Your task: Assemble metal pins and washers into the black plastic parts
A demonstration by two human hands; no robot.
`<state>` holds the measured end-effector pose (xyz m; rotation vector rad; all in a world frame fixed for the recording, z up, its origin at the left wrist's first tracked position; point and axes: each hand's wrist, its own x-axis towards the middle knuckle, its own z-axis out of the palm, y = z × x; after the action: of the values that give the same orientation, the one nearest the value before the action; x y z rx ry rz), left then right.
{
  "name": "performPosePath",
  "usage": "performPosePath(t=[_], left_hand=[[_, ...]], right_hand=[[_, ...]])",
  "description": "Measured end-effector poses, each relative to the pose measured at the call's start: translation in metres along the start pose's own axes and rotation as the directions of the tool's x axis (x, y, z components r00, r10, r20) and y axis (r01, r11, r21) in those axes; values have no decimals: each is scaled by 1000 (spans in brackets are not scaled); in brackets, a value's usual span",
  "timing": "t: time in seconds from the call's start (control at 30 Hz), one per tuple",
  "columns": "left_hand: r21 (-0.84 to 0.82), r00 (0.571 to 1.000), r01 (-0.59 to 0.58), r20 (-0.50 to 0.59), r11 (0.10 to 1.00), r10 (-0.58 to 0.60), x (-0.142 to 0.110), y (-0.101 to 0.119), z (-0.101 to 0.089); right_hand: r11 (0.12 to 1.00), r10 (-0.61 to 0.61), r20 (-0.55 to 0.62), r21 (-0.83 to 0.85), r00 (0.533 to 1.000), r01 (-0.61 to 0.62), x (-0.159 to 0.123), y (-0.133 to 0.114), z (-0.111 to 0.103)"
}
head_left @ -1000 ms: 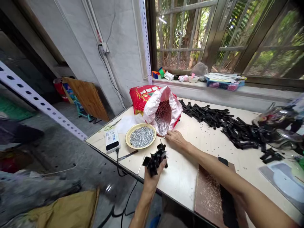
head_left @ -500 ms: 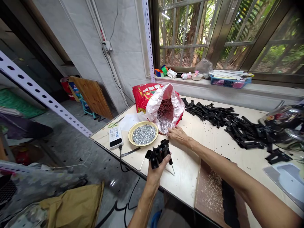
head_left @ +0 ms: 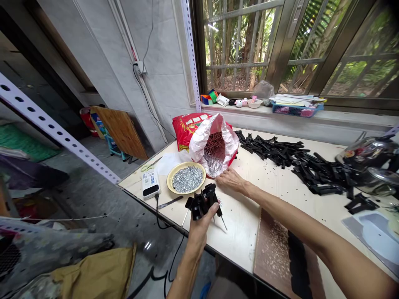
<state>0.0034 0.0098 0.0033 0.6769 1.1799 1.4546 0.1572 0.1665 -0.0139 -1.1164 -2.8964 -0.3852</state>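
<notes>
My left hand point(head_left: 201, 226) is wrapped around several black plastic parts point(head_left: 202, 201) above the table's front edge. Thin metal rods point(head_left: 224, 223) stick out below them. By the lower lip of a red bag point(head_left: 190, 128), my right hand point(head_left: 230, 180) rests low with its fingers curled; what they hold, if anything, is hidden. The bag lies on its side, its white inner lining folded back, with many thin metal pins point(head_left: 215, 153) inside. Left of it, a yellow bowl point(head_left: 170, 182) is filled with small shiny metal pieces.
Black plastic parts point(head_left: 321, 170) lie heaped along the table's right rear. A brown board point(head_left: 268, 253) carries pale crumbs and a row of black pieces. A white power bank point(head_left: 151, 182) with a cable and green-handled scissors point(head_left: 148, 167) lie at left. A perforated metal post point(head_left: 62, 128) slants past the table.
The view has shifted slightly. My left hand has tilted the black parts a little, and my right hand stays by the bag's lip with its fingers more curled under.
</notes>
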Motion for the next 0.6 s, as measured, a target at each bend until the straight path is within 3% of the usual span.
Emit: performPosePath(t=[0.13,0.37,0.6], left_hand=[[-16,1000,5,-9,1000,-6,2,-3,-1],[-17,1000,20,-16,1000,-20,2,0,3],[92,999,6,48,996,-10,-2,4,8]], right_hand=[[999,42,-5,-8,999,-42,-5,1,1],[999,-19,-24,35,1000,20,2,3,4],[980,59,-163,196,985,-26,-7,5,-1]])
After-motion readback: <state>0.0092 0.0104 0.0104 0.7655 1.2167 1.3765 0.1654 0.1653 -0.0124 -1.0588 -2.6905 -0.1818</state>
